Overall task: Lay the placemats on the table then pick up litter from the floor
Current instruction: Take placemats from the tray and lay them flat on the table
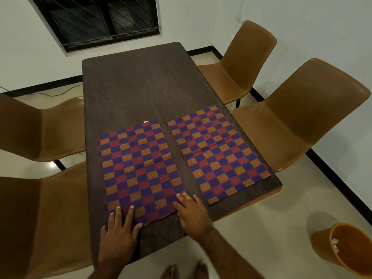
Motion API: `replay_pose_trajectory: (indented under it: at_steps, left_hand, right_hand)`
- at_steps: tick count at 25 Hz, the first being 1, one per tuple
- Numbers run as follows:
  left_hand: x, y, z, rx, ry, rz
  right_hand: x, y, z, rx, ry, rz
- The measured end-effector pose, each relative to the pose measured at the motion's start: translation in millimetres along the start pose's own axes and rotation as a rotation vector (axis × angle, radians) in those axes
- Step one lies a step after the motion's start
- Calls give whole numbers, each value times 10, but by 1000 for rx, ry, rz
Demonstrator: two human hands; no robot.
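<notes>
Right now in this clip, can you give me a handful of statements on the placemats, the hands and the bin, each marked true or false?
1. Two checkered placemats lie flat on the table. True: the left placemat and the right placemat lie side by side.
2. Both hands rest on the right placemat. False: the left hand and the right hand are at the near edge of the left placemat.
3. The two placemats overlap. False: a strip of bare table shows between them.
4. An orange bin stands on the floor at the right. True.
5. The bin is empty. False: white scraps show inside it.
</notes>
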State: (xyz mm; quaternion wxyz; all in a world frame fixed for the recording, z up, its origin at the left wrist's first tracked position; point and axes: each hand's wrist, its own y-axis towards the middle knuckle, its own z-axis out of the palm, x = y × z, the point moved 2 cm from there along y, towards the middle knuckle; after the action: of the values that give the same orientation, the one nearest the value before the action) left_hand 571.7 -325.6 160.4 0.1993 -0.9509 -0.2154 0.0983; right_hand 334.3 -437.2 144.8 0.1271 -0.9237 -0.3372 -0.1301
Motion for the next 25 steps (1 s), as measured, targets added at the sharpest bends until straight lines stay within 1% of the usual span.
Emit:
replay_pose_trajectory:
  at_steps: [2,6,9,14,16,20,23,25]
  left_hand:
    - [18,-61,27,17,28,14]
    - [12,-193,38,-25,71,65]
    - [82,-209,25,-21,115,101]
    - [273,-128,-11,-83,169,335]
    - [302,-102,-9,-102,206,380]
    - [272,-113,-56,-143,231,438]
    - [274,-168,-34,-114,240,449]
    - [286,-203,5,-77,226,415]
  right_hand:
    - [17,-74,41,-17,-12,35]
    - [66,-168,26,-45,-20,83]
    - [123,-209,9,-39,-19,123]
    - [182,-210,-47,-25,-7,137]
    - [195,-185,-42,-14,-22,129]
    - [202,-99,-74,34,-55,105]
    - [200,-144,-64,45,-46,110]
    - [201,-227,-29,48,-32,108]
